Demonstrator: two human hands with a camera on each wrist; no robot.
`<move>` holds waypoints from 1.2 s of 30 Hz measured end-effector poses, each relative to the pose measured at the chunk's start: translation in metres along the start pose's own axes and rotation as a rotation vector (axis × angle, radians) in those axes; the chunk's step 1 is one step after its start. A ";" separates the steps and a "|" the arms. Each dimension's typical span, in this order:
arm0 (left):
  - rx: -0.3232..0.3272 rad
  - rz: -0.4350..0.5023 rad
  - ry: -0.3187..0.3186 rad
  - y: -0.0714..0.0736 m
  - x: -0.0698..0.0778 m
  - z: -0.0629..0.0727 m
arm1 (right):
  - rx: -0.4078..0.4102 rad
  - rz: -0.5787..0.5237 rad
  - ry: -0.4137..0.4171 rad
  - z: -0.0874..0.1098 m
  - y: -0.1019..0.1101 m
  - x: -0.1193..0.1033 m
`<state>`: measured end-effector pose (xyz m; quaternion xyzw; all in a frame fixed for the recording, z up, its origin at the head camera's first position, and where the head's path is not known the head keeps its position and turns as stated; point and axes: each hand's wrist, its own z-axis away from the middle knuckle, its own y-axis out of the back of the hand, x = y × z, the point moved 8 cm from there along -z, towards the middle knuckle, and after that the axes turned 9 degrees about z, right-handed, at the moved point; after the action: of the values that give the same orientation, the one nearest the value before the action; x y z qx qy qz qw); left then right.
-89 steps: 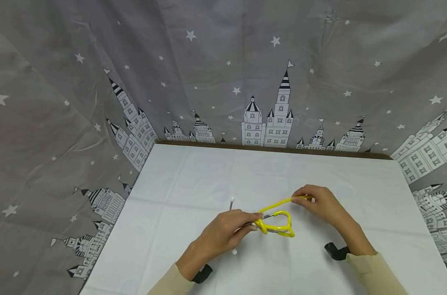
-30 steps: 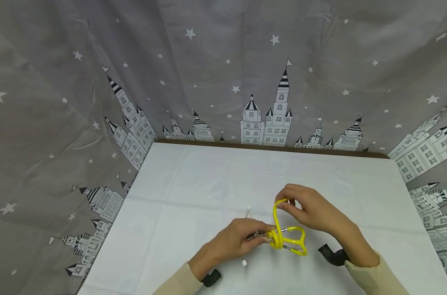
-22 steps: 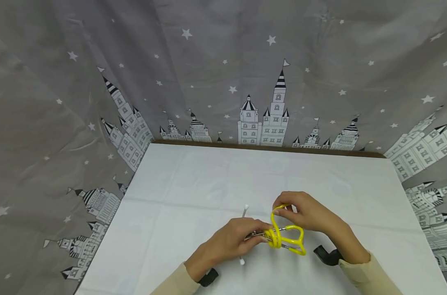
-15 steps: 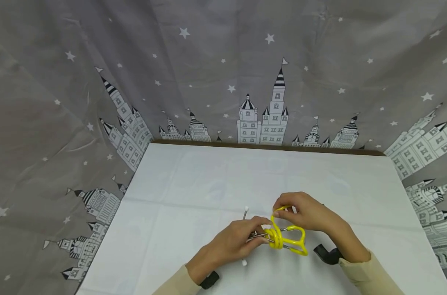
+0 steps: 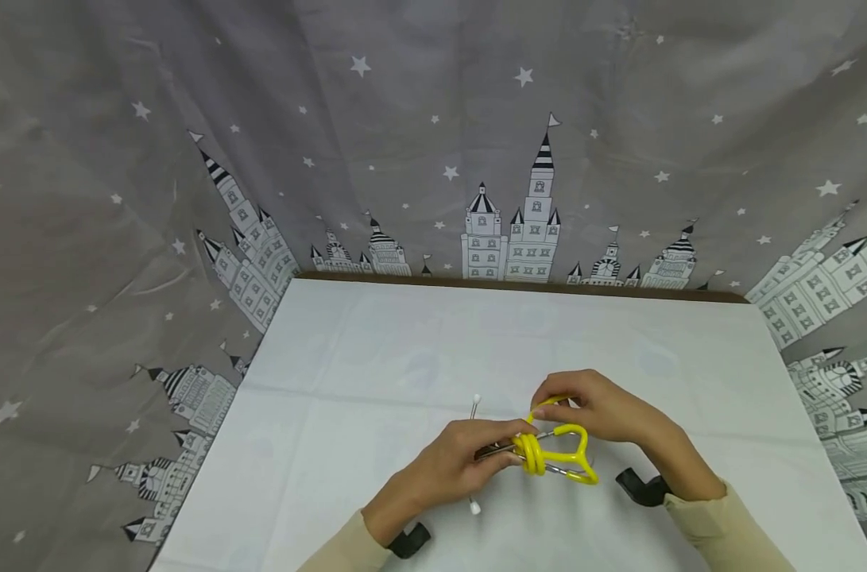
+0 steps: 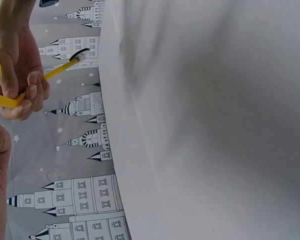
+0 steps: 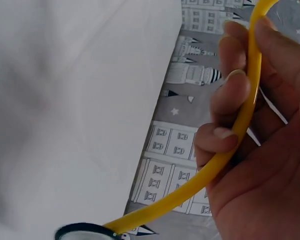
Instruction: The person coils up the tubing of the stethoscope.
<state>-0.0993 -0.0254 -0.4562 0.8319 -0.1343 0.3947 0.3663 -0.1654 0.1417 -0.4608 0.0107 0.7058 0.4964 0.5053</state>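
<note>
In the head view, a yellow stethoscope (image 5: 533,457) is held above the table. My left hand (image 5: 450,465) pinches its metal ear tubes between thumb and fingers, and white ear tips (image 5: 477,399) stick out on either side. Yellow tubing is wound in several turns just beyond those fingertips, with the forked part (image 5: 582,461) pointing right. My right hand (image 5: 608,407) grips the loose tubing just behind the coils. The right wrist view shows curled fingers around this tubing (image 7: 182,192), which runs down to a round, dark-rimmed chest piece (image 7: 85,231).
A white cloth covers the table (image 5: 376,342), with a brown edge (image 5: 519,285) at the back. Behind and at the sides hangs a grey curtain (image 5: 404,103) printed with castles and stars. Black straps (image 5: 642,488) sit at both wrists.
The tubing, earlier stretched out to the right, now makes more turns around the ear tubes. My right hand has come left and nearer my left hand, which shifted slightly right with the stethoscope.
</note>
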 end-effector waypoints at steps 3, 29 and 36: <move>-0.002 0.022 0.014 0.001 0.000 0.001 | 0.039 -0.019 0.002 0.002 0.004 0.005; 0.070 0.034 0.037 0.022 -0.002 0.009 | 0.249 0.114 -0.289 0.046 0.039 0.078; 0.209 -0.039 0.040 0.055 -0.013 0.008 | 0.187 0.112 -0.186 0.048 0.002 0.056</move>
<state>-0.1310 -0.0698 -0.4415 0.8600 -0.0687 0.4157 0.2878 -0.1597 0.2048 -0.4986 0.1430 0.6973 0.4527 0.5371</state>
